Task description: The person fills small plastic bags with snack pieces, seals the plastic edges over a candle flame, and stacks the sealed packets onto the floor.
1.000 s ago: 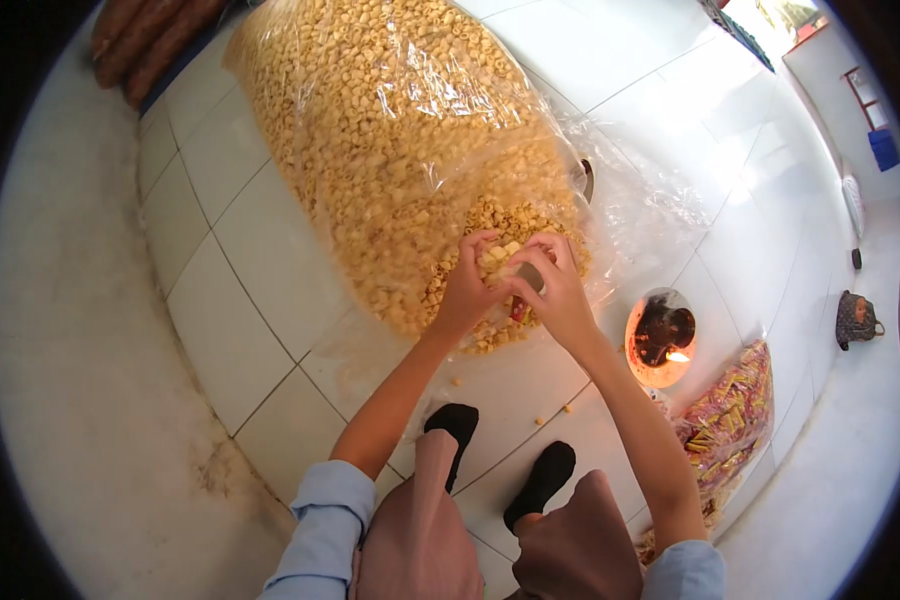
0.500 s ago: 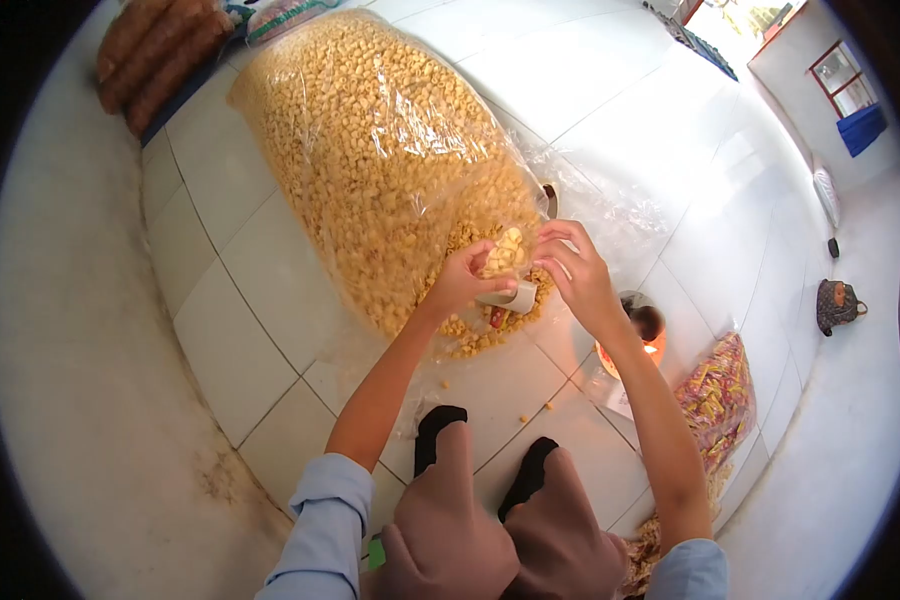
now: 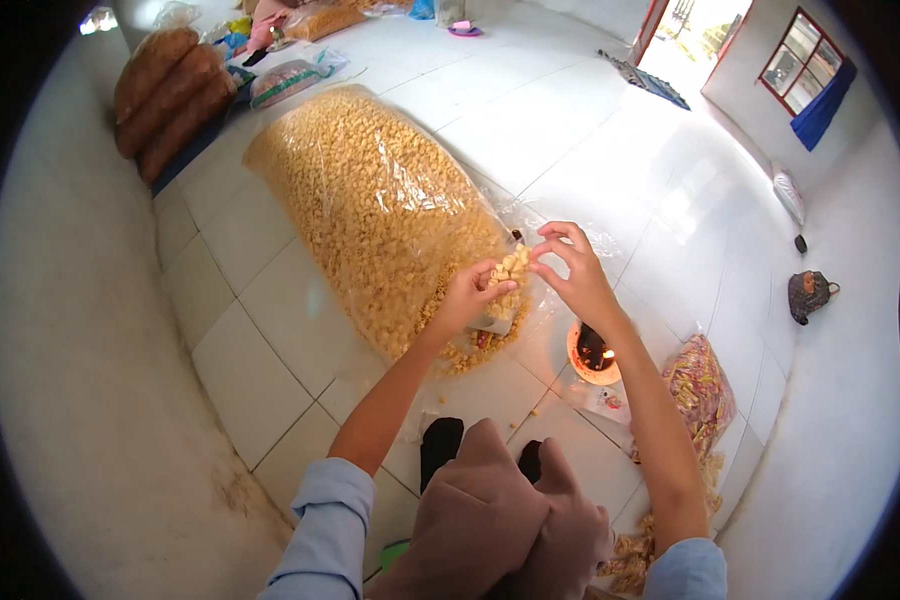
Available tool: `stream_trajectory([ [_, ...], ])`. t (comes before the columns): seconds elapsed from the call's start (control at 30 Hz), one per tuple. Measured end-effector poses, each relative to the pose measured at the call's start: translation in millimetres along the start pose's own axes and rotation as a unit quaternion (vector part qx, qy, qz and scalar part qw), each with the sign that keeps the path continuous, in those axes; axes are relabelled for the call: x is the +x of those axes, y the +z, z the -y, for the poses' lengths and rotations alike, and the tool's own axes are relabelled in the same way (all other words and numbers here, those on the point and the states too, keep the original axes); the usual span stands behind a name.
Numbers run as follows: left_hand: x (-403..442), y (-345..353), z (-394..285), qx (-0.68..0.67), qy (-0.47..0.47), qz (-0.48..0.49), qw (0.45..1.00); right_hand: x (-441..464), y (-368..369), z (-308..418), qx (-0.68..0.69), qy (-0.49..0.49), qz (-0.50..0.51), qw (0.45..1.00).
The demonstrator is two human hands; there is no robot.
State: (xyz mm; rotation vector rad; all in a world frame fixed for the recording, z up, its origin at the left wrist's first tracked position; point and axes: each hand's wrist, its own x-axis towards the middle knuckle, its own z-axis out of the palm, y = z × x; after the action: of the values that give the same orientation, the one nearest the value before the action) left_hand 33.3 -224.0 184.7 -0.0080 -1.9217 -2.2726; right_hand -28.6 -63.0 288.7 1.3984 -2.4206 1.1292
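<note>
A small clear bag of yellow puffed snacks [image 3: 511, 265] is held up over the mouth of a large see-through sack of the same snacks [image 3: 370, 190]. My left hand [image 3: 464, 300] is closed round the small bag's lower left side. At its upper right, my right hand [image 3: 572, 272] pinches the thin plastic edge between thumb and forefinger, the other fingers curled above. Just below my left hand, a pale cup [image 3: 492, 324] lies partly hidden among loose snacks [image 3: 460, 357] at the sack's mouth.
An orange-rimmed bowl [image 3: 592, 376] with a small flame stands beside my right forearm. Further right lies a bag of colourful packets [image 3: 699, 395], with filled snack packs [image 3: 630, 560] below it. Brown sacks [image 3: 175, 100] lean at the left wall. A dark bag [image 3: 808, 297] rests by the right wall.
The view has tilted upward, showing more of the room's far end. Both hands stay on the small bag; my right hand's fingers have shifted slightly along its edge.
</note>
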Motion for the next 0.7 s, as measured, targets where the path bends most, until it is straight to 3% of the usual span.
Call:
stream_trajectory([
  [0.07,-1,10,-15,0.084,0.019,0.014,0.996,-5,-9,14,0.029,0.041,-0.020,0.999],
  [0.2,-1,49,-34,0.050,0.042,0.097,0.993,-28,-42,22,0.104,0.150,-0.020,0.983],
  [0.3,-2,89,-42,-0.080,0.032,0.197,0.977,-53,-75,30,0.053,0.164,-0.060,0.983],
  [0.5,-17,190,-72,-0.091,0.050,0.265,0.959,-118,-158,64,-0.050,0.157,-0.146,0.976],
  [0.7,-50,274,-83,-0.067,0.072,0.307,0.947,-181,-211,74,-0.012,0.203,-0.229,0.952],
])
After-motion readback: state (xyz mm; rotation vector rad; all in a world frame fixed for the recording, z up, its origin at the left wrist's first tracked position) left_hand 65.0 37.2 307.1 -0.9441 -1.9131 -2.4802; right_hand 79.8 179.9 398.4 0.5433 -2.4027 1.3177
